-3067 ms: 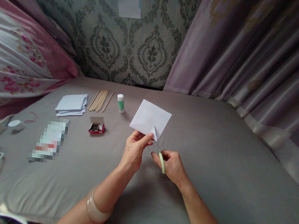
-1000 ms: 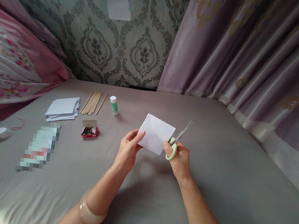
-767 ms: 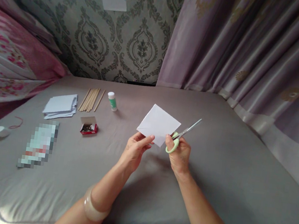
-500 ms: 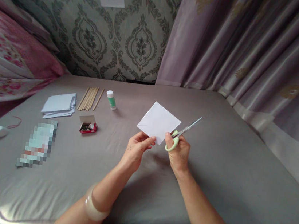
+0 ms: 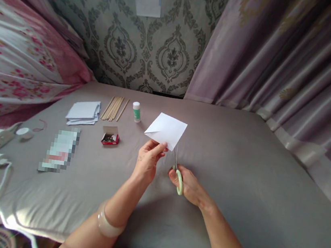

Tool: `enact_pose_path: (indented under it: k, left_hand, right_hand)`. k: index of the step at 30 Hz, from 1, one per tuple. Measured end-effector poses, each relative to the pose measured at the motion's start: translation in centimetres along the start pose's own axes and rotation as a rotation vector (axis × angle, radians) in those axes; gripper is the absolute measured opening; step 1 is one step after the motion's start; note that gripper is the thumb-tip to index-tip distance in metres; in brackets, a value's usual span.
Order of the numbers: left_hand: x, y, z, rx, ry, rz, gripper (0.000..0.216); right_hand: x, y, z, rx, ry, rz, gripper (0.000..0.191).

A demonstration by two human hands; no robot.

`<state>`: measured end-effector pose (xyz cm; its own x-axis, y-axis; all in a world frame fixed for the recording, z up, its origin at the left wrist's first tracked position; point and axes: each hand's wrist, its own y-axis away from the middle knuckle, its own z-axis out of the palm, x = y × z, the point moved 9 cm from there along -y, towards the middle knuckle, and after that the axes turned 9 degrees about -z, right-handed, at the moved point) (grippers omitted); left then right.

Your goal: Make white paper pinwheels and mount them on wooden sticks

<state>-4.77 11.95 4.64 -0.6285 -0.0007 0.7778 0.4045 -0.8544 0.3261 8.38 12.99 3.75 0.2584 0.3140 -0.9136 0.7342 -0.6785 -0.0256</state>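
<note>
I see the left hand [image 5: 147, 162] pinching the near edge of the paper [image 5: 167, 129]; the right hand [image 5: 190, 185] grips scissors [image 5: 180, 181], partly hiding them.

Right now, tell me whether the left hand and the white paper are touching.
Touching. The head view shows the left hand gripping the white paper at its near edge, with the thumb lying over it.

Straight ahead, the wall [image 5: 175, 52] is all dark scrolls on grey-green, a white sheet [image 5: 148, 4] hanging high on it. Over right, a mauve curtain [image 5: 253, 58] with golden flowers [image 5: 287, 93] drops in deep folds; left, pink-and-white floral drapery [image 5: 12, 55] bunches in! Grey cloth [image 5: 253, 172] covers the wide surface [image 5: 99, 188], and light [image 5: 17, 220] gleams at its near-left edge.
</note>
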Motion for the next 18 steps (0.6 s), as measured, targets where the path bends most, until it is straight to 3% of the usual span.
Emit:
enact_pose_path:
  k: [18]
  left_hand:
    - [-0.47,-0.04,-0.01,-0.005,0.036,-0.023,0.025]
  right_hand:
    - [0.14,0.19,0.37,0.011,-0.111,0.039,0.053]
